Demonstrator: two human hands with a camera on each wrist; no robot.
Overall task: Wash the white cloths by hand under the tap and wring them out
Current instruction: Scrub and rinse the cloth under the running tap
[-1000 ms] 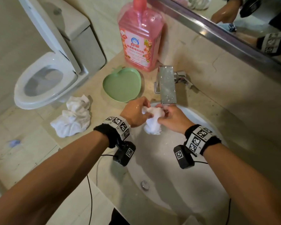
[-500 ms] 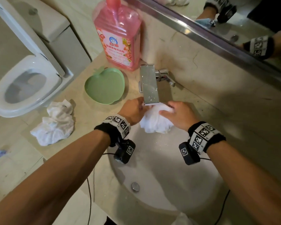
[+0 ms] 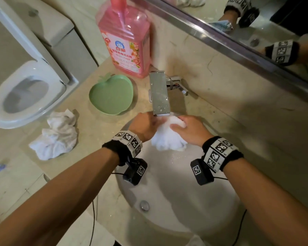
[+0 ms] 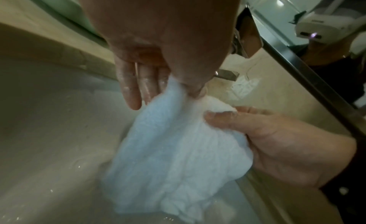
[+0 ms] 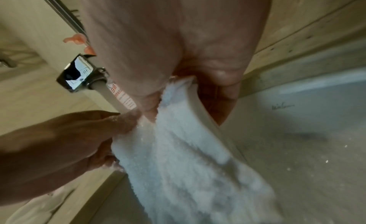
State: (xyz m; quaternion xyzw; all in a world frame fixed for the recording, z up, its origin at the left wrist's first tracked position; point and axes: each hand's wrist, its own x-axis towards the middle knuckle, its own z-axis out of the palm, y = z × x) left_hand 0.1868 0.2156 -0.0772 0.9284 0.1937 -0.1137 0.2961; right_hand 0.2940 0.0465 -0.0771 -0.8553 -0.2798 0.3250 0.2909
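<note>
The chrome square tap (image 3: 159, 94) hid the top of a wet white terry cloth (image 3: 168, 137), pinched by the left hand (image 3: 145, 126) and right hand (image 3: 189, 129) over the round pale basin (image 3: 194, 201); another crumpled white cloth (image 3: 56, 135) lay on the table (image 3: 100, 125).

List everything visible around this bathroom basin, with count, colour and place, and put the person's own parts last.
wet white cloth: 1, white, held over the basin under the tap spout
crumpled white cloth: 1, white, on the counter left of the basin
chrome tap: 1, silver, at the basin's back edge
round white basin: 1, white, set in the beige counter
basin drain plug: 1, metal, at the basin bottom
green apple-shaped dish: 1, green, left of the tap
pink detergent bottle: 1, pink, against the wall behind the dish
white toilet: 1, white, far left
wall mirror: 1, steel-framed, above the counter
wrist cameras: 2, black, under the wrists
left hand: 1, grips the wet cloth
right hand: 1, grips the wet cloth
</note>
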